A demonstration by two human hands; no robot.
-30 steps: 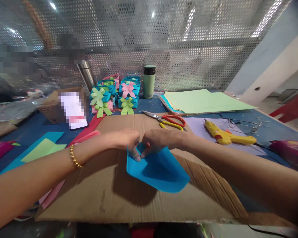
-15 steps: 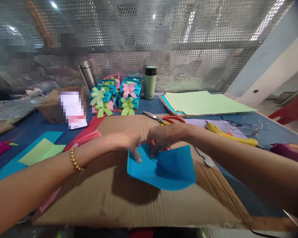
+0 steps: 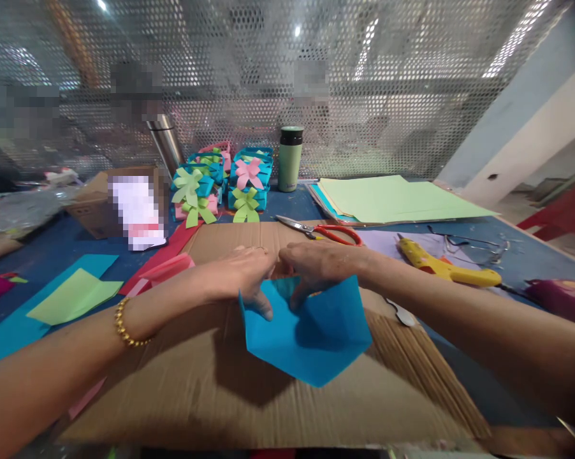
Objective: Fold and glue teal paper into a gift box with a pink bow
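A sheet of blue paper (image 3: 316, 347) is bent up at its sides above the brown cardboard (image 3: 173, 395), casting a shadow on it. My left hand (image 3: 252, 277) pinches its far left part, thumb on the inner face and fingers behind. Close beside it, my right hand (image 3: 311, 271) grips the far edge, its thumb pressing inside the sheet. The fingers behind the paper are partly hidden. Red-handled scissors (image 3: 338, 236) lie just beyond my right hand.
A yellow glue gun (image 3: 445, 268) and glasses (image 3: 495, 248) lie at right. Behind stand small decorated paper baskets (image 3: 247, 185), a green tumbler (image 3: 291, 159) and stacked light-green sheets (image 3: 402, 197). At left are a cardboard box (image 3: 91, 204), a phone (image 3: 139, 213) and folded green paper (image 3: 72, 296).
The blue paper has tilted, so its near edge now comes to a point and its sides stand more sharply bent. Both hands stay at its far edge, my left hand turned slightly.
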